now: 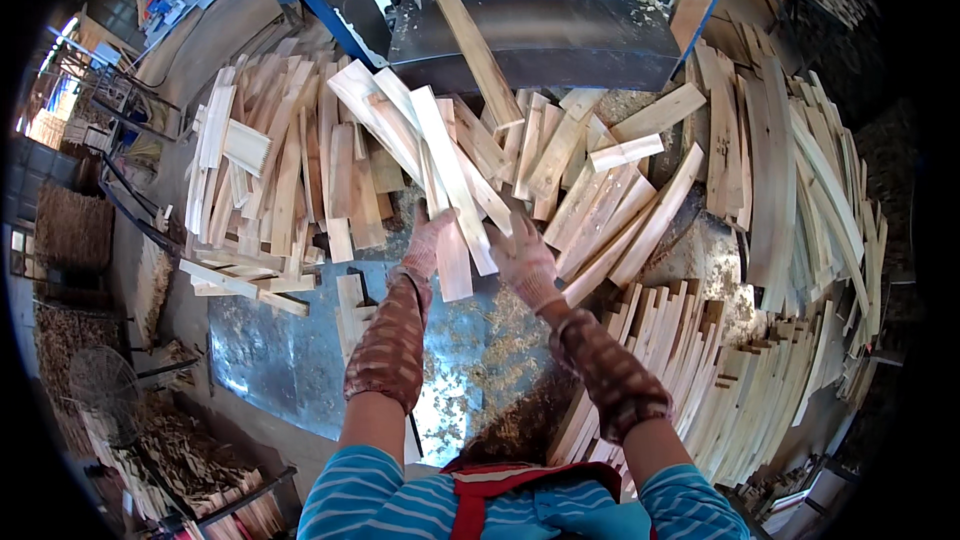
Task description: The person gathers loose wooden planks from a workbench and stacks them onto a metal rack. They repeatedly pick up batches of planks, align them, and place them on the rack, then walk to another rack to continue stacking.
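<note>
Head view: gloved hands at a sheaf of pale boards [452, 178]

The left hand [428, 243] is closed on the near part of the sheaf, its thumb lying along the edge of the boards. The right hand [523, 258] is at the other side, fingers loosely spread beside the near ends; whether it grips any wood I cannot tell. The pale boards lie between the two hands and reach away ahead of the left one, overlapping at slight angles. Just beside the left hand, a pinkish board [454, 265] points its end back toward the person.

Ahead of both hands stands a machine [540, 25] with a dark metal bed, and a single plank [470, 45] slopes down off it. To the left of the left hand is a loose heap of boards [285, 155]; beyond the right hand, more planks [600, 205] lie crisscross. Nearer the person, right of the right forearm, narrow strips [670, 325] are stacked side by side. Below the left hand, the blue-grey table [270, 340] carries scattered wood shavings [515, 325].
</note>
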Demonstrator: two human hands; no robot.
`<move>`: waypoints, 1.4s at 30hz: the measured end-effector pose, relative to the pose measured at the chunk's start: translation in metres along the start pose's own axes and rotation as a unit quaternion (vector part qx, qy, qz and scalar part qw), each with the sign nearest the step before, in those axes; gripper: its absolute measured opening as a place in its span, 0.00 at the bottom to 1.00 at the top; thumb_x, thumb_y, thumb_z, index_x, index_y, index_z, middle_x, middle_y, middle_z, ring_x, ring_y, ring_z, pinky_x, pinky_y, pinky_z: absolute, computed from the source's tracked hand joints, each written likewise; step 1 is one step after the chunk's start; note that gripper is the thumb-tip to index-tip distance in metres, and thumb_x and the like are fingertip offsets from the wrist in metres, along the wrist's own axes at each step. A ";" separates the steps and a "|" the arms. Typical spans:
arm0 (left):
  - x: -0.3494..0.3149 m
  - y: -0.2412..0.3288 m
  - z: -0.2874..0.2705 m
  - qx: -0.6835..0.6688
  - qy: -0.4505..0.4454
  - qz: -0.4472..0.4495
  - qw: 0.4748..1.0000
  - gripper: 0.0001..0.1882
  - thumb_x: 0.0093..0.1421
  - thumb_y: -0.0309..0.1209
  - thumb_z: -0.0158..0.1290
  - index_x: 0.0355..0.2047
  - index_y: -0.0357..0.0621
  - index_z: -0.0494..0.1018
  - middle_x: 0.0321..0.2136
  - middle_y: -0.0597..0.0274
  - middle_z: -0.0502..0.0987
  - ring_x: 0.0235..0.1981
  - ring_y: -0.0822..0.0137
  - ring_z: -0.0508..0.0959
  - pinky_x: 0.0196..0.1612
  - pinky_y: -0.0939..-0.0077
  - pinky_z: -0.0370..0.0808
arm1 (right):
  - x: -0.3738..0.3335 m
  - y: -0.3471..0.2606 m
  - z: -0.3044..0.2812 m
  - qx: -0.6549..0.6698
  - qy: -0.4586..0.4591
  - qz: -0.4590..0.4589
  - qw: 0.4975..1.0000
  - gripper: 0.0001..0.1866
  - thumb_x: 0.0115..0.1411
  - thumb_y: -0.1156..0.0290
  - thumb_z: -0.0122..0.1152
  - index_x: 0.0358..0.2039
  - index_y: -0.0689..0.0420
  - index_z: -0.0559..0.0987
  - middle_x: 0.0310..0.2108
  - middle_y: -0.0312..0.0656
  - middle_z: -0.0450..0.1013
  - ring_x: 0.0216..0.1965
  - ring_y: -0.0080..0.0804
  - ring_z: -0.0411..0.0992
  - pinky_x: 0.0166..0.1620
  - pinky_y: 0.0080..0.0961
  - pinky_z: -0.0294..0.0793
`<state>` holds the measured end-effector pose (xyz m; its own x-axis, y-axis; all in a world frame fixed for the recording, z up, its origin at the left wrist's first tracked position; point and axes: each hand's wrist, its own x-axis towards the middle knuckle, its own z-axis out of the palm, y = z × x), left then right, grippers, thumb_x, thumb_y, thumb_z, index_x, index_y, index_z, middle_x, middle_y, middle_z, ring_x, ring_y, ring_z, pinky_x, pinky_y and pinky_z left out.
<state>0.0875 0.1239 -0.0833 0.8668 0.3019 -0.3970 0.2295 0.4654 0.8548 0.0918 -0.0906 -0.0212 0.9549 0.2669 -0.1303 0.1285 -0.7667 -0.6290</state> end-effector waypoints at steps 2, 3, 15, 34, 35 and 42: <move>0.014 0.012 -0.005 -0.036 -0.027 -0.029 0.999 0.37 0.55 0.36 0.67 0.61 0.42 0.64 0.48 0.56 0.77 0.45 0.60 0.80 0.43 0.61 0.81 | 0.035 -0.008 0.005 -0.032 0.002 -0.021 0.999 0.47 0.55 0.48 0.64 0.69 0.60 0.59 0.67 0.52 0.61 0.65 0.51 0.63 0.65 0.38 0.65; 0.020 0.017 -0.007 -0.050 -0.035 -0.033 0.998 0.31 0.56 0.38 0.66 0.57 0.43 0.69 0.45 0.59 0.78 0.44 0.61 0.80 0.42 0.62 0.81 | 0.044 -0.019 0.008 -0.045 -0.022 -0.029 0.998 0.53 0.53 0.44 0.66 0.71 0.59 0.56 0.68 0.51 0.61 0.66 0.50 0.61 0.66 0.39 0.63; -0.124 -0.054 -0.020 -0.059 0.002 -0.089 0.994 0.30 0.60 0.38 0.64 0.60 0.41 0.69 0.45 0.61 0.80 0.44 0.65 0.80 0.46 0.68 0.78 | -0.110 0.044 0.050 0.495 -0.133 0.178 0.840 0.26 0.57 0.66 0.68 0.55 0.64 0.75 0.44 0.40 0.78 0.42 0.26 0.75 0.45 0.25 0.76; -0.289 -0.077 -0.004 0.376 0.128 -0.075 0.915 0.26 0.47 0.30 0.67 0.44 0.39 0.68 0.31 0.53 0.78 0.36 0.57 0.80 0.39 0.63 0.77 | -0.235 0.051 0.053 -0.206 -0.051 0.066 0.975 0.48 0.54 0.57 0.65 0.70 0.56 0.53 0.72 0.53 0.50 0.70 0.52 0.52 0.67 0.42 0.61; -0.290 -0.078 -0.012 0.343 0.117 -0.071 0.929 0.24 0.47 0.29 0.67 0.43 0.39 0.70 0.30 0.55 0.77 0.35 0.60 0.80 0.38 0.67 0.77 | -0.229 0.056 0.054 -0.192 -0.054 0.096 0.975 0.48 0.53 0.58 0.66 0.70 0.56 0.53 0.71 0.53 0.52 0.70 0.52 0.54 0.67 0.42 0.62; -0.335 -0.109 -0.073 -0.026 0.103 -0.057 0.993 0.21 0.66 0.45 0.58 0.47 0.39 0.75 0.33 0.59 0.80 0.31 0.66 0.78 0.35 0.67 0.78 | -0.212 0.048 0.049 -0.041 -0.004 0.103 0.994 0.48 0.54 0.60 0.67 0.69 0.59 0.53 0.64 0.56 0.62 0.64 0.52 0.64 0.59 0.42 0.71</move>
<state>-0.2604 0.0326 -0.0674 0.7267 0.4064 -0.5539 0.2925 0.5464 0.7848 -0.1177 -0.1553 -0.0609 0.9608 0.1038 -0.2572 -0.0484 -0.8503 -0.5241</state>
